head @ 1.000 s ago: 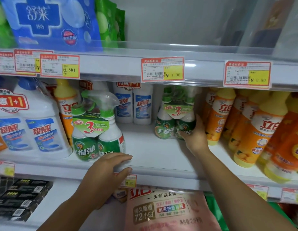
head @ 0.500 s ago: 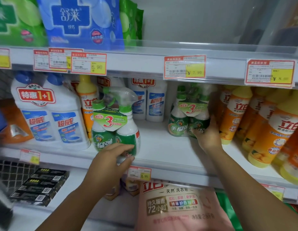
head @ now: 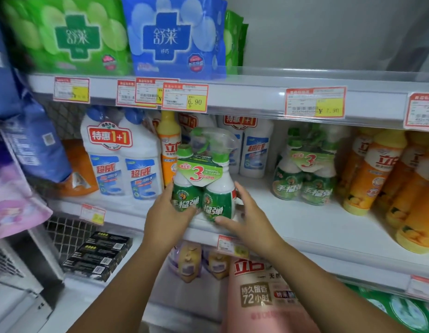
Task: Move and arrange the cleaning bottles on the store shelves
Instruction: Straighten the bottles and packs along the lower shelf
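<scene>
A shrink-wrapped green spray cleaner pack point(head: 204, 181), with a trigger nozzle and a "3" label, stands at the front edge of the middle shelf point(head: 292, 227). My left hand point(head: 168, 219) grips its lower left side. My right hand point(head: 247, 217) cups its lower right side, thumb under the front. A second identical green pack point(head: 304, 179) stands further back on the right, with no hand on it.
White twin toilet-cleaner bottles point(head: 122, 164) stand left of the pack, more white bottles point(head: 254, 152) behind it, and an orange bottle point(head: 169, 150) between. Rows of orange bottles point(head: 376, 179) fill the right. Wipe packs point(head: 175, 37) lie on the shelf above. A pink detergent bag point(head: 264, 296) lies below.
My right hand left the rear green pack and came to the front pack's right side. My left hand closed on its left side. The view shifted left.
</scene>
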### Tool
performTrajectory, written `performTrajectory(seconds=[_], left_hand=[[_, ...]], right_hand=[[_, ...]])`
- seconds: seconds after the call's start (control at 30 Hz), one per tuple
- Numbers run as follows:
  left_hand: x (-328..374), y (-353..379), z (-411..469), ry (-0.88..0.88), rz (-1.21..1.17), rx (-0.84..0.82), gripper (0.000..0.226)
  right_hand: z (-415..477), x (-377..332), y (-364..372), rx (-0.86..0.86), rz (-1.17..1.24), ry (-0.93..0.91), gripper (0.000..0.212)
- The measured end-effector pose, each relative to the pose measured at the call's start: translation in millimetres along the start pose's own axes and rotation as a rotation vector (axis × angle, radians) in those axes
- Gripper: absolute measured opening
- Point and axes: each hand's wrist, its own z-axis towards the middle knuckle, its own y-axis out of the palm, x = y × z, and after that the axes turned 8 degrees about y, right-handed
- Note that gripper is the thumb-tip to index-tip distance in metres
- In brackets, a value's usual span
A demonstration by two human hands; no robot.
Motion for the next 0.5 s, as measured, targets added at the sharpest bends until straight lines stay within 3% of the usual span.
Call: performTrajectory(seconds=[0.13, 0.3, 0.5], left_hand=[[10, 7, -5, -0.028, -0.1, -0.002, 0.065], [38, 42, -16, 0.108, -0.18, -0.173, 0.056], [71, 91, -20, 0.187, -0.212, -0.354, 0.063]], right_hand=[[2, 8, -12, 0.161, 0.007, 0.031, 0.069], [-11, 28, -65, 0.28, -0.006, 0.127, 0.071], [-30, 48, -117, 0.419, 0.017, 0.144, 0.065]])
